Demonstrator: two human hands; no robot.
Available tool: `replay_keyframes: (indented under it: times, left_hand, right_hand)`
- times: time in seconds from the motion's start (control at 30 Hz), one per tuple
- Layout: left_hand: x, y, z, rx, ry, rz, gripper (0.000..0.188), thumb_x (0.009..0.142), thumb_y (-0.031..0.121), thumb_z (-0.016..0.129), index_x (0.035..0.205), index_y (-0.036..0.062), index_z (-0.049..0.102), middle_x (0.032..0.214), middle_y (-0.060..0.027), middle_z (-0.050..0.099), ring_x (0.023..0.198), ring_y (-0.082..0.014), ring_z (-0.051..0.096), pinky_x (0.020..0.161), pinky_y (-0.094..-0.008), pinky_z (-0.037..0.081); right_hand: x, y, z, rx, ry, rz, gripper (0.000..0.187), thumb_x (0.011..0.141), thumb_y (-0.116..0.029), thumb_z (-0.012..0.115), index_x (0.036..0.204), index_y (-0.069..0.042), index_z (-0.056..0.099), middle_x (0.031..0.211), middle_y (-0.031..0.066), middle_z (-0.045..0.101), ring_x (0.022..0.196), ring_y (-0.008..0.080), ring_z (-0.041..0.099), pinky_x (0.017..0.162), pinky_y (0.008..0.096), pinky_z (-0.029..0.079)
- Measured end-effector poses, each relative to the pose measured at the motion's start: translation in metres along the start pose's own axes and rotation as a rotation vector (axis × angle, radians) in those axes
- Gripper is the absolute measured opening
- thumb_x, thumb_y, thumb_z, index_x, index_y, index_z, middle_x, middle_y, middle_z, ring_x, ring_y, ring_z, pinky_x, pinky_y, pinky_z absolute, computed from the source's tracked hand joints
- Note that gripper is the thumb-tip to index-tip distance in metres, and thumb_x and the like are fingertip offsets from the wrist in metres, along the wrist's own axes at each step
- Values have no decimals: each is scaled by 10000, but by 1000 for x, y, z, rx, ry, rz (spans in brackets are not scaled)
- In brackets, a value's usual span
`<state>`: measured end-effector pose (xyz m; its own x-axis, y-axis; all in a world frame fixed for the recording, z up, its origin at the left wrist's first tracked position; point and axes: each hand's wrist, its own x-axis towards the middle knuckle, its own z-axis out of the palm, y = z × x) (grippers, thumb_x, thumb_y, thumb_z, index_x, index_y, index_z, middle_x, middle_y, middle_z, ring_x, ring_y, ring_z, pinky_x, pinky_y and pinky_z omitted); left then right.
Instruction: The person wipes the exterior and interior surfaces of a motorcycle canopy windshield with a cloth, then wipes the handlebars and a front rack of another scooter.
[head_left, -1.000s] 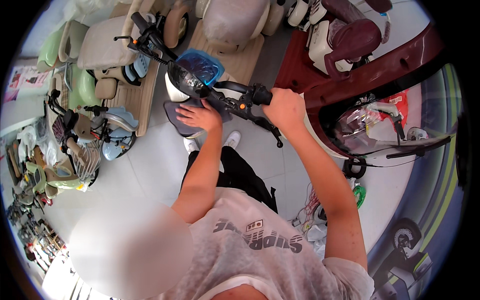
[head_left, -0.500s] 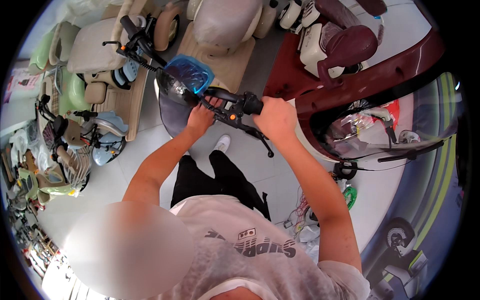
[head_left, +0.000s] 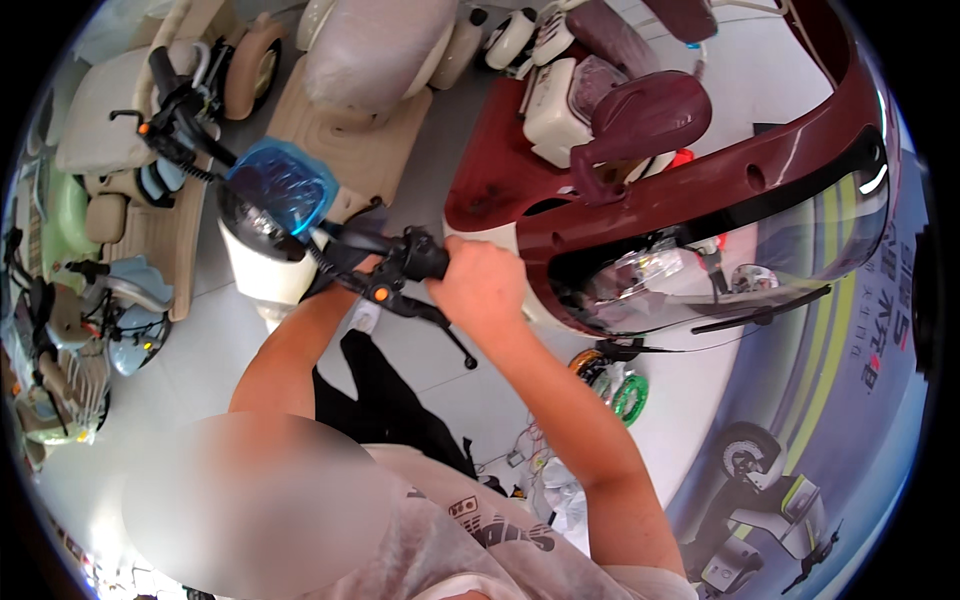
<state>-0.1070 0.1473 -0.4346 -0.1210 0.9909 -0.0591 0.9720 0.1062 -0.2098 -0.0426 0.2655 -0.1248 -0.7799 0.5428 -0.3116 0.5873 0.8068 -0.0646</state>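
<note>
Right hand [head_left: 485, 285] wrapped firmly round right end of black handlebar [head_left: 365, 241]; bar runs off far left. Left hand [head_left: 366, 265] beneath bar, mostly hidden; cannot tell finger opening or hold.

The floor [head_left: 470, 395] is pale grey tile with thin seams. On it stand a white-fronted scooter [head_left: 260, 265], a beige scooter [head_left: 385, 150] and a maroon vehicle [head_left: 700, 190]. Toward the right lie 1 green coil [head_left: 618, 397], 1 amber ring [head_left: 581, 360] just beside it, loose wires [head_left: 533, 438] and crumpled clear plastic [head_left: 565, 495].
</note>
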Motion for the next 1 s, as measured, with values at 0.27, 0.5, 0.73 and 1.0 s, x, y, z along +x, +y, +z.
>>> replay_keyframes:
  times: [0.27, 0.5, 0.73, 1.0]
  left_hand:
    - [-64, -7, 15, -259, 24, -5, 568, 936, 306, 586, 1439, 57, 500, 1415, -177, 553, 1339, -391, 476, 1112, -510, 372]
    - [-144, -38, -16, -659, 25, -83, 565, 920, 330, 627, 1412, 72, 532, 1362, -176, 590, 1286, -399, 521, 1077, -486, 414]
    - [-205, -77, -63, -1185, 43, -364, 562, 903, 354, 668, 1385, 86, 564, 1309, -176, 628, 1233, -406, 565, 1042, -462, 456]
    - [-170, -76, -35, -816, 57, -434, 580, 915, 419, 662, 1355, 56, 563, 1209, -220, 673, 1187, -451, 592, 1025, -438, 477]
  right_hand:
    - [4, -10, 4, -1, -16, -46, 222, 682, -227, 739, 854, -92, 701, 718, 152, 695, 714, 365, 707, 662, 444, 575]
    - [3, 0, -1, 15, -13, -39, 222, 673, -231, 731, 827, -77, 690, 743, 154, 696, 736, 359, 707, 674, 452, 564]
    - [6, -2, -4, -75, -28, -42, 235, 665, -235, 768, 821, -80, 685, 757, 141, 701, 740, 338, 706, 680, 441, 563]
    - [6, -2, 0, -113, 61, -54, 218, 650, -214, 762, 820, -89, 708, 738, 165, 694, 740, 378, 694, 696, 462, 563]
